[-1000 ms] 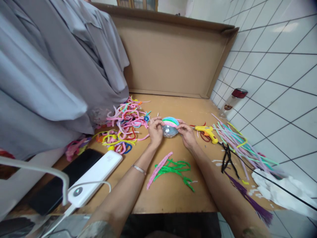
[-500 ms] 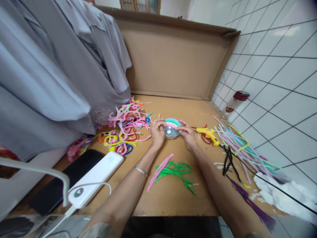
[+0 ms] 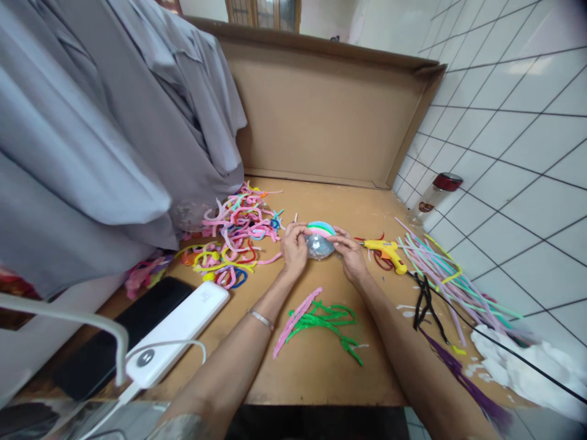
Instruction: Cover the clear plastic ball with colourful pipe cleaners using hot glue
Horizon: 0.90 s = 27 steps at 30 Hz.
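Between my two hands is a clear, round plastic ball (image 3: 320,247) with blue, green and pink pipe cleaner strips (image 3: 321,228) curved over its far side. My left hand (image 3: 295,245) grips its left edge, thumb and fingers closed on it. On the opposite edge, my right hand (image 3: 349,252) pinches the strips and the ball. Nearer to me on the table lie green pipe cleaners (image 3: 328,324) with a pink pipe cleaner (image 3: 297,324) across their left end. Just right of my right hand rests a yellow glue gun (image 3: 386,253).
A tangled heap of colored pipe cleaners (image 3: 243,223) lies left. A white power bank (image 3: 183,336) and a black phone (image 3: 156,305) are at front left. Straight pipe cleaners (image 3: 435,269), a jar (image 3: 428,200) and white stuffing (image 3: 513,360) sit right. Cardboard (image 3: 321,110) stands behind.
The view has shifted very slightly. Both hands keep their hold on the ball and strips, with hardly any movement.
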### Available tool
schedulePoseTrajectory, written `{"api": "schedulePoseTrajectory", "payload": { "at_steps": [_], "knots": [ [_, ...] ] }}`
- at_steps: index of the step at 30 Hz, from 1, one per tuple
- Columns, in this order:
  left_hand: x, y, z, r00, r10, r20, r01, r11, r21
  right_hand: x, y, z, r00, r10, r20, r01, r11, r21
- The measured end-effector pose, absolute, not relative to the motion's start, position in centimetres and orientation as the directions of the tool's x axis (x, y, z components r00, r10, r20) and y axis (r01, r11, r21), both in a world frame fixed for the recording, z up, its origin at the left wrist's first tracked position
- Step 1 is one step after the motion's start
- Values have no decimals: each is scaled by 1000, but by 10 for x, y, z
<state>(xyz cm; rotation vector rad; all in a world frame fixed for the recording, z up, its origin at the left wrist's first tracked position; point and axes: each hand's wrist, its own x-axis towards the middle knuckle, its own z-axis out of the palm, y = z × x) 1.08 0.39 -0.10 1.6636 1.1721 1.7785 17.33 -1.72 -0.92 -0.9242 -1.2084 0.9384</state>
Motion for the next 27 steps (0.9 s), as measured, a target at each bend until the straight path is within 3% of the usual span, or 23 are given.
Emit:
{"api": "schedulePoseTrajectory", "payload": {
  "at_steps": [8,16,27],
  "knots": [
    [17,5,-7,-234,789,569,162,-545,823,178,-17,-10,130,961,242,-225,267,-937],
    [9,20,-20,-268,867,419,-41,-445,895,177,-17,-8,160,965,207,-290,247,-925],
    [0,23,-17,-247,879,408,-24,-427,904,167,-18,-12,206,957,206,-314,263,-912]
  ]
}}
